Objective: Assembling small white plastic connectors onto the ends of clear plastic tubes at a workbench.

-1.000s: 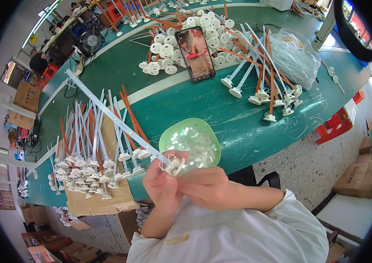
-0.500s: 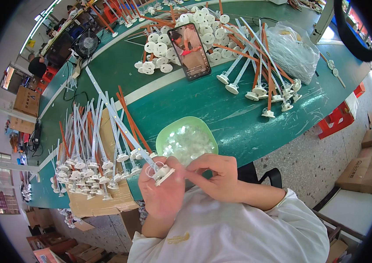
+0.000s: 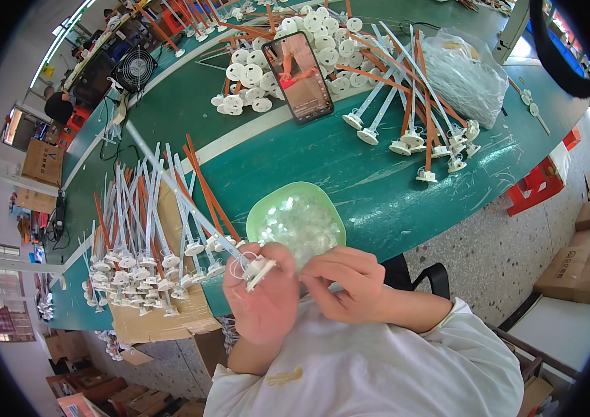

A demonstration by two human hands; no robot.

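Note:
My left hand [image 3: 261, 313] is closed around the white base [image 3: 260, 270] of a long light strip [image 3: 187, 203], with a loop of thin white wire beside its fingers. The strip slants up and away to the left. My right hand [image 3: 349, 283] pinches at the left hand's edge, thumb against fingers; whatever is between those fingertips is too small to make out. Just beyond both hands stands a light green bowl [image 3: 303, 187] heaped with small clear pieces [image 3: 296, 221].
Several strips with white bases [image 3: 145, 274] stand on cardboard [image 3: 170, 320] at the left. More strips [image 3: 427, 142] lean at the right by a clear plastic bag [image 3: 465, 80]. A phone [image 3: 300, 80] rests against piled white discs [image 3: 246, 73]. A red stool [image 3: 535, 184] stands beyond the green table [image 3: 392, 215].
The held strip has tilted slightly, its far end shifting left and nearer. My right hand has moved a little to the right, its fingers more bunched. The picture on the phone has changed.

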